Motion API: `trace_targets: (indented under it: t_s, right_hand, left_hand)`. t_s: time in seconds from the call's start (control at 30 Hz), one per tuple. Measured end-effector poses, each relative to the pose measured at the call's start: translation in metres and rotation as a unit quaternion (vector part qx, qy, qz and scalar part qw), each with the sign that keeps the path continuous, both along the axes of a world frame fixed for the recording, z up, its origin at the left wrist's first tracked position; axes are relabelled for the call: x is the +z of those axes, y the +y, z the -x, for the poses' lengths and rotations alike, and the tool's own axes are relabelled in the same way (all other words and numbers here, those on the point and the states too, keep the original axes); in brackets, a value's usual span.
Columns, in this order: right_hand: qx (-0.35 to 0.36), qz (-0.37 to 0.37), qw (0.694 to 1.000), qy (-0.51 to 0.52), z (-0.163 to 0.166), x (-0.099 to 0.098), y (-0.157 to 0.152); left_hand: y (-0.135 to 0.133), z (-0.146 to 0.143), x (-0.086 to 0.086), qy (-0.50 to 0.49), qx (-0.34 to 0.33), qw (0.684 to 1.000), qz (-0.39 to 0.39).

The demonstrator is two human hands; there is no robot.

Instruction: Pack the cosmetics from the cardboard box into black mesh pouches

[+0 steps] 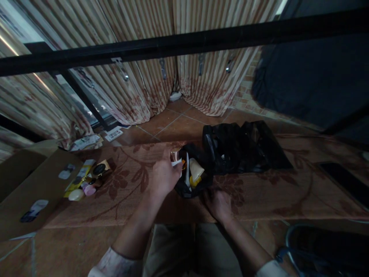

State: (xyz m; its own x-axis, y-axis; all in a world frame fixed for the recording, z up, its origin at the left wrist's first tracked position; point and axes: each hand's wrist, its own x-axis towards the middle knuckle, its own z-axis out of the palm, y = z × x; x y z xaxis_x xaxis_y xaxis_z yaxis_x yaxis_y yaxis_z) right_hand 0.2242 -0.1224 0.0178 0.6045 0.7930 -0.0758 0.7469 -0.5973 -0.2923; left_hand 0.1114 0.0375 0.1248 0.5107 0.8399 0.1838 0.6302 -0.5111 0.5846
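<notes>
In the head view my left hand [165, 173] is closed around a small container [174, 155] with a shiny copper-coloured top and a white part. It is at the left rim of an upright black bag [184, 191]. Inside the bag stand a beige tube [196, 169] with a yellow cap and a whitish flat piece; something orange shows beside my left thumb. My right hand [218, 206] is low at the bag's right front side, its fingers curled against the dark fabric. Shadow partly hides those fingertips.
Black bags or pouches [239, 148] lie right of the open one. A dark phone-like slab [346, 182] is far right. At left are a cardboard box [37, 192] and several small cosmetics, including a pink item [90, 189]. A black bar [184, 44] crosses above the patterned cloth [129, 207].
</notes>
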Motion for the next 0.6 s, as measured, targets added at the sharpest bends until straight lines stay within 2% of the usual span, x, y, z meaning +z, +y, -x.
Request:
trace_targets:
  t_s: [0.13,0.27,0.4,0.5,0.6]
  right_hand:
    - [0.003,-0.01,1.0,0.005,-0.001,0.0,0.0]
    - [0.007,-0.019,1.0,0.012,-0.001,0.003,0.0]
    - [0.004,-0.028,1.0,0.012,-0.001,0.005,0.0]
    - [0.006,-0.027,0.999,0.016,0.0,0.005,0.0]
    - [0.008,-0.032,0.999,0.025,0.0,0.005,-0.001]
  left_hand:
    - [-0.001,-0.013,-0.013,0.15,-0.055,0.986,-0.037]
    - [0.001,-0.013,-0.007,0.205,-0.12,0.971,-0.039]
    - [0.01,-0.004,-0.001,0.113,-0.103,0.988,-0.024]
    - [0.016,0.008,-0.007,-0.035,-0.04,0.999,-0.005]
    - [0.017,0.021,-0.02,-0.149,0.056,0.987,0.035]
